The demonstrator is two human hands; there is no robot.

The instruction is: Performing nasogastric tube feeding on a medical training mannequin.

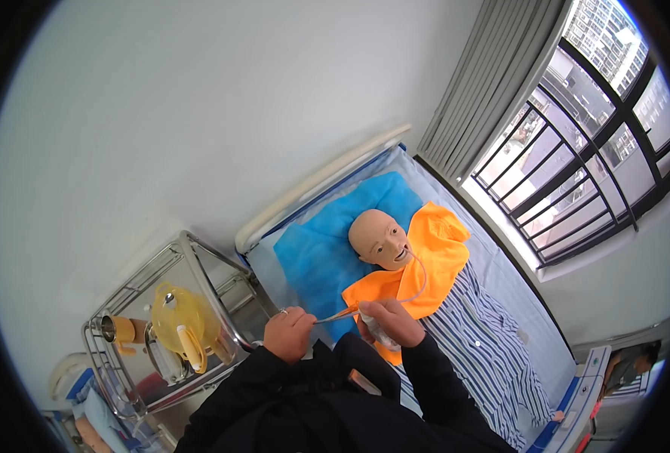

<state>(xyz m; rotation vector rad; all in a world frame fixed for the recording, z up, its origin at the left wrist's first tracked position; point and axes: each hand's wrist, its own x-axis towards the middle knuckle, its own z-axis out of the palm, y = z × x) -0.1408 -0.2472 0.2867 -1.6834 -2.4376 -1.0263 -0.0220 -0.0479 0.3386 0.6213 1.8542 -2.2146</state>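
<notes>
A training manikin's head (377, 235) lies face up, its mouth open. From beside the mouth a thin clear tube (425, 277) curves down to my right hand (391, 320); whether it enters the nose or the mouth is not clear. Closed in that hand is a clear plastic item (379, 334), mostly hidden by the fingers. My left hand (290, 335) pinches a slim greyish object (329, 319), which reaches toward the right hand by a small orange piece. An orange cloth (434, 260) covers the manikin's neck and chest under the tube.
The manikin wears striped pyjamas (471, 328) on a bed with a pale headboard (323, 187) and a blue pad (312, 255). At left, a metal trolley (188, 243) carries a yellow translucent jug (182, 320) and a cup (117, 328). A barred window (561, 164) is at right, with a person (629, 368) below it.
</notes>
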